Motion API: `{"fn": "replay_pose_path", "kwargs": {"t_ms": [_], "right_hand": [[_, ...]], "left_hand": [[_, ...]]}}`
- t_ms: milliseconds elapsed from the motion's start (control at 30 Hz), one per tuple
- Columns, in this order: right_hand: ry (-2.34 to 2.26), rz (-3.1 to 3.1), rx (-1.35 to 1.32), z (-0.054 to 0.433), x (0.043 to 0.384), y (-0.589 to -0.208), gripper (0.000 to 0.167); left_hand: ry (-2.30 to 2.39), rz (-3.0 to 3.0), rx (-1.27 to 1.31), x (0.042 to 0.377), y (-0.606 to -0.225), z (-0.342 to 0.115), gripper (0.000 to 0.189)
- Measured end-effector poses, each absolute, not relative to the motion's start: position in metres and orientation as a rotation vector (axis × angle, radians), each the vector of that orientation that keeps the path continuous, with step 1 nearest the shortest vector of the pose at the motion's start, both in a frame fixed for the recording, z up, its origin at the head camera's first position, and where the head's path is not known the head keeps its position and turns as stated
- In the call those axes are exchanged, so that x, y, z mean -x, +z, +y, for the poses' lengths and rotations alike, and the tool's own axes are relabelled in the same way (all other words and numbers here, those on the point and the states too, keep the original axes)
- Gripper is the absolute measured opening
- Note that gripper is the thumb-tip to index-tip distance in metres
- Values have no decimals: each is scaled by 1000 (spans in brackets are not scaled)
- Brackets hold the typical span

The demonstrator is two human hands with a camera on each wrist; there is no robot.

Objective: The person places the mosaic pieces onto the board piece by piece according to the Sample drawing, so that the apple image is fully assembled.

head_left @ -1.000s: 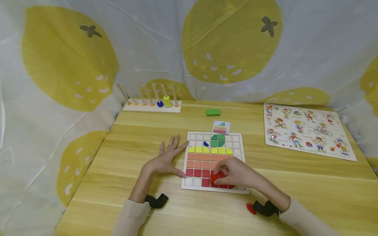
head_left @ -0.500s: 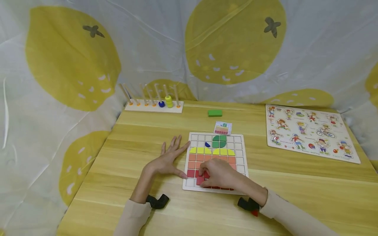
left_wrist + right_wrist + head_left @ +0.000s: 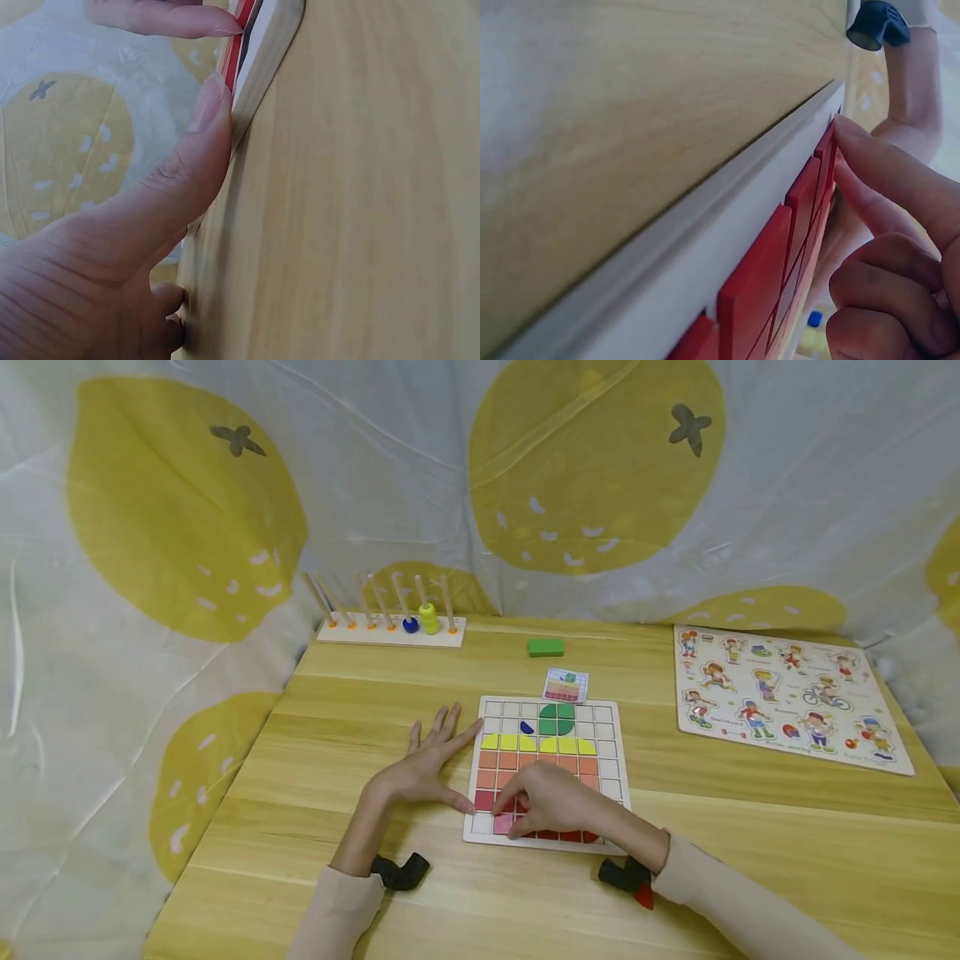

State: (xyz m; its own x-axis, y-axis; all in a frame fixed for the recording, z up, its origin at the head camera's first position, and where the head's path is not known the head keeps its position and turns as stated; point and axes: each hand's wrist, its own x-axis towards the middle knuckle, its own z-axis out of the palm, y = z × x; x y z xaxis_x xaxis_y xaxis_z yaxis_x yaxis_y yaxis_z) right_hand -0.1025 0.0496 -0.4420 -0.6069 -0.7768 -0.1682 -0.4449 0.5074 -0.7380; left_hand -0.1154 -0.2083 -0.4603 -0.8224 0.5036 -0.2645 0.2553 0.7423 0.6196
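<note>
A square grid board (image 3: 617, 768) lies on the table, filled in rows with flat tiles: green leaf shapes (image 3: 557, 720), yellow, orange and red ones. My right hand (image 3: 558, 797) pinches a red square tile (image 3: 503, 823) between thumb and forefinger, at the second cell of the bottom row. In the right wrist view its fingertip is right at the end of the row of red tiles (image 3: 757, 277). Its other fingers are curled in. My left hand (image 3: 420, 772) lies with spread fingers along the board's left side, its thumb (image 3: 202, 142) against the board edge.
Behind the board lie a small pattern card (image 3: 566, 686) and a green block (image 3: 546, 647). A peg stand (image 3: 390, 631) with blue and yellow beads is at the back left. A picture puzzle (image 3: 795, 702) lies right. A red piece (image 3: 644, 897) lies near my right wrist.
My right hand has moved left along the bottom row, from the middle to the second cell, and pinches a red square tile there. The left hand stays at the board's edge.
</note>
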Motion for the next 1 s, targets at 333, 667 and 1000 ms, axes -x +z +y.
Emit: {"fn": "replay_pose_path", "kwargs": {"t_ms": [333,667,1000], "right_hand": [[-953,2267,940,54,99,-440,24],[-1150,2104,807,170,87,-427,21],[-1239,1816,853,230,54,-458,25]], "left_hand": [[808,2525,-572,114,-458,-209,123],[810,2523,-581,114,-460,-208,125],[810,2518,-583,116,-459,-207,125]]}}
